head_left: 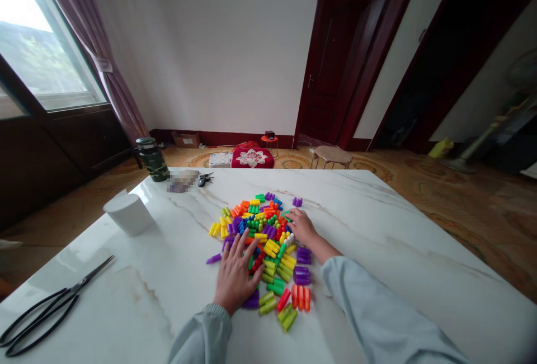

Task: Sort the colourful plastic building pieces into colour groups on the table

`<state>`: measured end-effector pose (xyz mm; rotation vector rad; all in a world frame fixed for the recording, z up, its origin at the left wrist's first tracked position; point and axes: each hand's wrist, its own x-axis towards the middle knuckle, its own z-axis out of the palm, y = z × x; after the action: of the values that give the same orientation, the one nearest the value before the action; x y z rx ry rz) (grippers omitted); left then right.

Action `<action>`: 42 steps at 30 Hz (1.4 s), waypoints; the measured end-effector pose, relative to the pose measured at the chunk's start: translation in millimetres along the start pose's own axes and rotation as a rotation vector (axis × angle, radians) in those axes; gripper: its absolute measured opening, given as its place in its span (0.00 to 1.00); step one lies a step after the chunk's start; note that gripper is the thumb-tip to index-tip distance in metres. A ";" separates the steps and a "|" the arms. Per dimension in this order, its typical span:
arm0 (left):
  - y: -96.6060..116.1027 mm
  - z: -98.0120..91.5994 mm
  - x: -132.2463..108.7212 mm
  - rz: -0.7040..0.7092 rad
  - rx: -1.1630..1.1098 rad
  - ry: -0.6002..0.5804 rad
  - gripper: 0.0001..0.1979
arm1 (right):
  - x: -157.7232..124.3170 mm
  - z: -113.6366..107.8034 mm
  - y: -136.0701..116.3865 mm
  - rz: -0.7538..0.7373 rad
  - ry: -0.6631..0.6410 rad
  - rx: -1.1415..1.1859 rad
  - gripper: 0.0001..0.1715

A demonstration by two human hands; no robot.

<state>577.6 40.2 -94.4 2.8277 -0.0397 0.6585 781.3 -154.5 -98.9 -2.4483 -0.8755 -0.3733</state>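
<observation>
A heap of colourful plastic building blocks, many shaped like joined tubes, lies on the white marbled table. My left hand rests on the near left side of the heap, fingers spread and palm down. At the heap's far right edge is my right hand, its fingers slightly bent and apart. Its fingertips touch or hover by a green block; I cannot tell which. Orange blocks and purple blocks lie on the near right side. A single purple block sits left of my left hand.
Black-handled scissors lie at the table's left. Behind them stand a white paper roll and a camouflage-patterned flask. Keys lie near the far edge, beside a blurred item. Stools stand on the floor beyond.
</observation>
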 end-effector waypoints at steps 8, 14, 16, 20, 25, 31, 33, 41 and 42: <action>0.5 0.2 -0.3 -0.005 -0.003 0.008 0.32 | -8.1 -1.9 7.4 0.168 -0.037 0.048 0.24; 0.6 0.1 -0.7 -0.016 -0.011 0.006 0.32 | -10.0 -2.5 10.5 0.286 -0.033 0.173 0.24; 1.4 -1.0 -0.6 -0.023 -0.016 0.008 0.31 | -10.9 -5.5 11.1 0.294 -0.041 0.190 0.21; 2.5 -1.9 -0.3 -0.034 -0.024 0.008 0.31 | -18.1 -18.1 9.4 0.304 -0.063 0.300 0.13; 3.1 -2.2 0.0 -0.034 -0.035 0.010 0.31 | -55.1 -45.4 -3.7 0.239 0.110 0.297 0.14; 3.7 -2.2 0.6 -0.043 -0.036 0.002 0.30 | -122.7 -65.8 -21.2 0.197 -0.036 0.282 0.19; 3.6 -2.1 0.6 -0.045 -0.032 0.002 0.30 | -133.9 -65.2 -23.4 0.216 -0.070 0.294 0.24; 3.6 -1.6 0.3 -0.040 -0.014 -0.004 0.30 | -128.0 -58.9 -24.0 0.310 -0.025 0.290 0.19; 3.4 -1.3 0.2 -0.040 -0.014 -0.003 0.30 | -127.2 -59.4 -24.3 0.321 -0.028 0.289 0.17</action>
<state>577.0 37.2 -92.5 2.8082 0.0110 0.6425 664.5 -236.0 -92.8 -2.2742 -0.4932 -0.0881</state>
